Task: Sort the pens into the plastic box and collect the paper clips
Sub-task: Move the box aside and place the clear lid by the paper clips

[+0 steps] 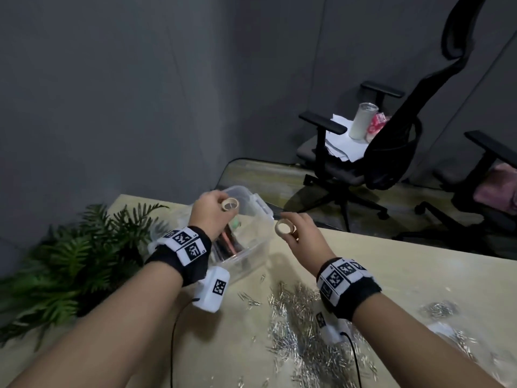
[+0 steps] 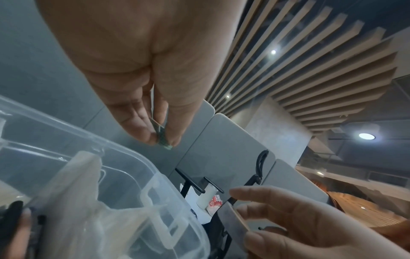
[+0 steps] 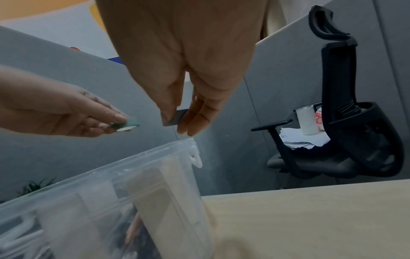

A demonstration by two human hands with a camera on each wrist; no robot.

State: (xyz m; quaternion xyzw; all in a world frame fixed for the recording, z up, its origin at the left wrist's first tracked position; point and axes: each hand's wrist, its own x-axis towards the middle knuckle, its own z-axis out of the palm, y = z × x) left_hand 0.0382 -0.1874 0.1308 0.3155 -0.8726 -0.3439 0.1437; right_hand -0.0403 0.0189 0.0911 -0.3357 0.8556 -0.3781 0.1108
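Left hand (image 1: pixel 211 210): fingers pinch a small ring-shaped roll (image 1: pixel 230 204), possibly tape, above the plastic box (image 1: pixel 257 211).
Right hand (image 1: pixel 300 233): fingers pinch a second roll (image 1: pixel 284 227) beside the box.
Pens (image 1: pixel 229 243): inside the box.
Paper clips (image 1: pixel 299 317): scattered on the table (image 1: pixel 419 275).

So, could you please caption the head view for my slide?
Each hand, left and right, holds a tape roll by the box; clips lie scattered.

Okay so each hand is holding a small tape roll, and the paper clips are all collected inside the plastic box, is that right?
Not quite. The paper clips lie scattered on the table, outside the plastic box, as the head view shows. The left hand and right hand each hold a small roll.
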